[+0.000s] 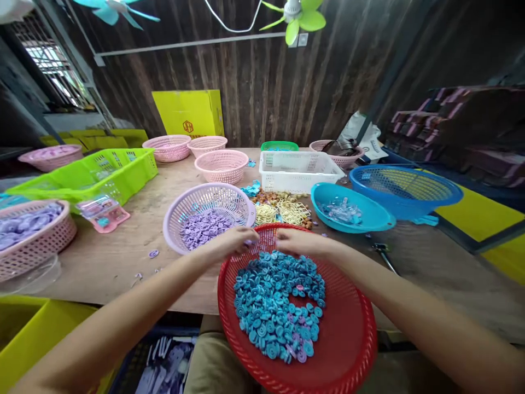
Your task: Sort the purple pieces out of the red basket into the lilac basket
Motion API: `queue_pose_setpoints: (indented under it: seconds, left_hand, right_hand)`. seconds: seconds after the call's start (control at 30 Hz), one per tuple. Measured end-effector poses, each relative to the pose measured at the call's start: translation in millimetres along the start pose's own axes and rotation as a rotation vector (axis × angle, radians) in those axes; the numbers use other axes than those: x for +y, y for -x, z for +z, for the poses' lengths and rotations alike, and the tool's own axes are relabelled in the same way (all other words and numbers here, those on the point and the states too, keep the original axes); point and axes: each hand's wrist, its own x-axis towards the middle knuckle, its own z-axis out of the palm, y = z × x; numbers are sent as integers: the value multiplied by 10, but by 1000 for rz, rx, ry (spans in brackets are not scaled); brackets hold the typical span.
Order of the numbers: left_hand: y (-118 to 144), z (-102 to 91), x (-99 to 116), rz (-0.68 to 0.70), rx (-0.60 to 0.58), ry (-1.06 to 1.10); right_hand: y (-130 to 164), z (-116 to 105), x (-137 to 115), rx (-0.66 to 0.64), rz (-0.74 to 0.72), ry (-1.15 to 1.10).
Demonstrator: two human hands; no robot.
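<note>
both hands met at the far rim of the red basket (353, 350), which rested at the near edge of the tabletop (123, 262), partly over the person's lap. left hand (233, 241) and right hand (297, 242) had fingers curled narrow, pinching something small; what it was could not be told. the basket held a heap of blue discs (270, 306) with a few purple ones mixed in. just beyond the left hand sat a lilac basket (180, 210) of purple discs (203, 227). a teal bowl (369, 216) stood to the right.
</note>
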Motion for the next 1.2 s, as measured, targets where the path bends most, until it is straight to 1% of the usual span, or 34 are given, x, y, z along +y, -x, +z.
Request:
queue_pose_setpoints:
  seconds: [0.03,0.07,0.1,0.13,0.17,0.2,0.23,0.27,0.3,0.33,0.37,0.4,0.43,0.47,0.5,0.53,0.57,0.6,0.63,0.7,0.73,0.8,0.87,0.93,1.0,1.13,1.2]
  left_hand:
    - [8,-205,14,-1,94,-40]
    - [5,-409,19,-1,194,-95]
    - [-6,-601,13,15,289,-167]
    - [-17,-772,-3,20,339,-263]
    - [-25,-909,-27,-9,352,-387]
    - [-22,-1001,-55,-42,393,-540]
    - [-7,-1041,-83,-64,465,-692]
    - [24,-1023,-107,-63,535,-834]
    - [68,-946,-123,-25,597,-953]
    - [124,-817,-132,43,633,-1041]
    - [187,-643,-135,148,621,-1092]
    - [251,-438,-135,259,524,-1110]
    - [310,-214,-138,351,379,-1112]
    - [358,13,-147,438,183,-1115]
    - [388,233,-165,523,-32,-1119]
    - [397,437,-195,585,-213,-1126]
    - [384,619,-234,625,-341,-1131]
    - [350,775,-282,645,-427,-1140]
    - [300,905,-332,643,-484,-1157]
    - [176,1088,-423,580,-533,-1214]
    - [114,1142,-454,544,-542,-1245]
    - [7,1191,-483,509,-542,-1286]
    - [-68,1184,-475,504,-540,-1301]
    - [-115,1155,-453,486,-568,-1300]
    - [-141,1130,-440,447,-592,-1299]
    - [-166,1108,-465,407,-526,-1311]
    - [-186,1083,-478,407,-535,-1276]
  right_hand:
    - [-136,-13,-169,-14,-51,-13]
    - [-271,-27,-340,16,-106,0]
    - [-399,-39,-501,41,-118,59]
    - [-513,-47,-639,67,-116,67]
    - [-606,-48,-744,81,-115,63]
    - [-670,-42,-809,114,-115,79]
    - [-700,-28,-830,146,-115,84]
    - [-694,-8,-808,171,-135,108]
    - [-650,16,-744,174,-168,148]
    - [-572,45,-647,135,-206,195]
    - [-466,76,-523,54,-244,244]
    - [-339,110,-384,-70,-265,293]
    - [-200,148,-239,-218,-251,319]
    - [-57,192,-97,-350,-212,332]
    - [81,241,35,-432,-153,353]
    - [207,296,150,-460,-105,375]
    - [317,358,247,-442,-76,407]
    - [407,425,325,-400,-60,440]
    - [478,493,386,-346,-60,469]
    - [565,619,465,-241,-56,505]
    - [587,669,488,-210,-28,520]
    - [600,735,514,-189,56,561]
    - [589,762,524,-201,126,610]
    - [564,776,529,-193,140,635]
    - [532,800,535,-153,143,641]
    - [479,863,547,-107,143,638]
    - [476,859,545,-106,162,635]
